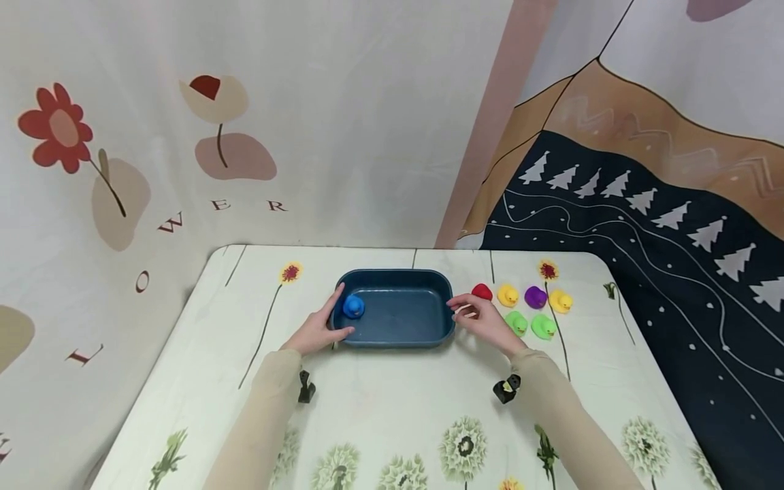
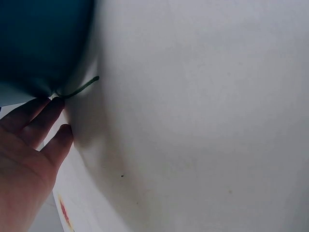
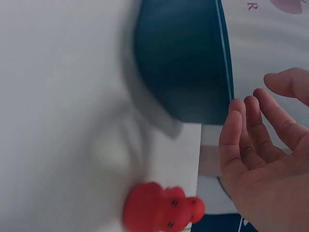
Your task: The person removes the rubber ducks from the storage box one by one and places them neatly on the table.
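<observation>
A dark blue rectangular basin [image 1: 398, 316] stands on the table with a blue rubber duck [image 1: 353, 306] inside it near the left end. My left hand [image 1: 321, 327] lies against the basin's left end, thumb spread toward the front and the other fingers along the side. In the left wrist view, fingertips of that hand [image 2: 34, 150] meet the basin's wall [image 2: 43, 43]. My right hand [image 1: 484, 320] is at the basin's right end, fingers loosely bent. The right wrist view shows its fingertips [image 3: 235, 108] by the basin's rim, with nothing held.
Several rubber ducks stand right of the basin: a red one [image 1: 482, 292], yellow ones [image 1: 508, 295], a purple one [image 1: 535, 297] and green ones [image 1: 543, 327]. A flower-print cloth [image 1: 392, 401] covers the table. Printed curtains hang behind and at the sides.
</observation>
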`<state>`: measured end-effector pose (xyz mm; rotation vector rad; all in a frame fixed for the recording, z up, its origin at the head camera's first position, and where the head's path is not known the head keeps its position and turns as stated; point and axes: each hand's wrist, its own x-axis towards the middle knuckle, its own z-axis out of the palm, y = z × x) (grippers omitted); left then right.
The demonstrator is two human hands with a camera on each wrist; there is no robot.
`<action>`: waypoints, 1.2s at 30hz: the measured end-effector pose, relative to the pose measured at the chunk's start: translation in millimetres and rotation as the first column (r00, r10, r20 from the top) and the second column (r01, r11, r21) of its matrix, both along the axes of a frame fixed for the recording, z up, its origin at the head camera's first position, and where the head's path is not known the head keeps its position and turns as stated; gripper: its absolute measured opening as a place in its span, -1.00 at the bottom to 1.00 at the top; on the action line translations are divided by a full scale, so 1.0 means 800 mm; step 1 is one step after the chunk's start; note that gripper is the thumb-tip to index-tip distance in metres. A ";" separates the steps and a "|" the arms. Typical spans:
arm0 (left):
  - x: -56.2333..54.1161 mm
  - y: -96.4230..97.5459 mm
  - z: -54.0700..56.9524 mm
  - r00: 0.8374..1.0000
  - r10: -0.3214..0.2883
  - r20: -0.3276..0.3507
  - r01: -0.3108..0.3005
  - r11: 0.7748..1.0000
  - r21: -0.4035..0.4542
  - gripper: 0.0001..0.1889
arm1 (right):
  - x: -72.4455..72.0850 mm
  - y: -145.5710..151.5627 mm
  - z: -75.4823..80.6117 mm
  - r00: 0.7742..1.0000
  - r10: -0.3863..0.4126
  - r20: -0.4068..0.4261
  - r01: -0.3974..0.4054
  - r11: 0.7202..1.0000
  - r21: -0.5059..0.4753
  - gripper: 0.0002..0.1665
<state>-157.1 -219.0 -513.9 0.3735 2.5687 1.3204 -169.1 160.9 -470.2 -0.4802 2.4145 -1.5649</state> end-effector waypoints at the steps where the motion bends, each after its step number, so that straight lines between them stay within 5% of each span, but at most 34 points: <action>1: 0.000 0.000 0.000 1.000 0.001 0.001 -0.001 1.000 0.001 0.00 | 0.000 -0.004 0.002 1.000 0.008 -0.003 -0.008 1.000 0.003 -0.68; 23: -0.001 0.000 0.002 1.000 -0.001 -0.004 0.001 1.000 0.004 0.00 | -0.008 -0.082 0.019 0.983 0.153 0.104 -0.163 0.981 0.101 -0.65; 36: 0.001 0.000 0.004 1.000 0.000 0.005 0.000 1.000 -0.017 0.00 | -0.018 -0.125 0.003 0.954 0.240 0.179 -0.269 0.949 0.161 -0.56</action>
